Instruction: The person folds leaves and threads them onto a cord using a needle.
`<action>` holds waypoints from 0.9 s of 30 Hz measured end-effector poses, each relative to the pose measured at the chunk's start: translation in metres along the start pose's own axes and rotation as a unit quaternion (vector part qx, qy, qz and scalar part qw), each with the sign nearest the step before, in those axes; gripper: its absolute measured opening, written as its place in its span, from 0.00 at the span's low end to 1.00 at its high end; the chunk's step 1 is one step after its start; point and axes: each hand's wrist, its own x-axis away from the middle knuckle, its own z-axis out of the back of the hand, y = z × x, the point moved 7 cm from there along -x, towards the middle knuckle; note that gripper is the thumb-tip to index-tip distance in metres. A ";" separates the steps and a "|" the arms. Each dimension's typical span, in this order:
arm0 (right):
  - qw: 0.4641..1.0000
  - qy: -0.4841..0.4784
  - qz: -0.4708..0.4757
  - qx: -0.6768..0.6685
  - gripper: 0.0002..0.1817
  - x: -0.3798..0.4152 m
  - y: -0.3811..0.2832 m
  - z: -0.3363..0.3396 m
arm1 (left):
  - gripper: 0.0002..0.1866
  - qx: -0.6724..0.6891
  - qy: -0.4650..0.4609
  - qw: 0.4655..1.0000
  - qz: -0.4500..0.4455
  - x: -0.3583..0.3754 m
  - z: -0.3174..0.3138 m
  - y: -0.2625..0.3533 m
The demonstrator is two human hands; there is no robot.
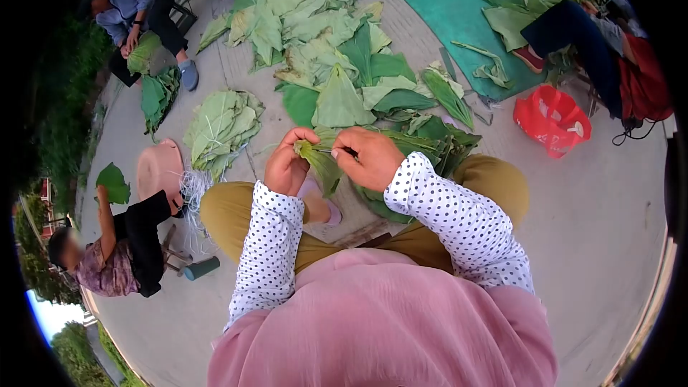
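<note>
Above my lap, my left hand (288, 163) is closed around the gathered end of a green lotus leaf (327, 172), whose pleated blade hangs down between my hands. My right hand (369, 157) is closed close beside it. A thin dark tool (324, 149) sticks out from its fingertips toward the gathered end; its kind is too small to make out. Beneath and beyond my hands lies a pile of lotus leaves (342, 97), with folded darker leaves (448, 140) near my right knee.
A tied leaf bundle (223, 127), white strings (195, 197) and a pink basin (159, 166) stand on the left. At right are a red plastic bag (548, 123) and a green mat (448, 21). Several people sit around, two holding leaves (113, 185). A green cup (201, 268) lies left.
</note>
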 end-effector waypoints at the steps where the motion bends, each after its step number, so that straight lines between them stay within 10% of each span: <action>1: 1.000 -0.005 -0.012 0.005 0.08 0.000 0.002 -0.001 | 0.14 -0.001 -0.001 1.000 0.000 0.001 -0.001 0.001; 23: 0.999 0.012 -0.035 -0.012 0.08 0.005 0.018 -0.001 | 0.04 -0.026 0.152 0.988 0.008 0.012 -0.015 -0.037; 27: 0.985 0.088 0.096 0.116 0.13 0.008 0.004 0.007 | 0.04 -0.143 0.172 0.974 -0.045 0.015 -0.017 -0.017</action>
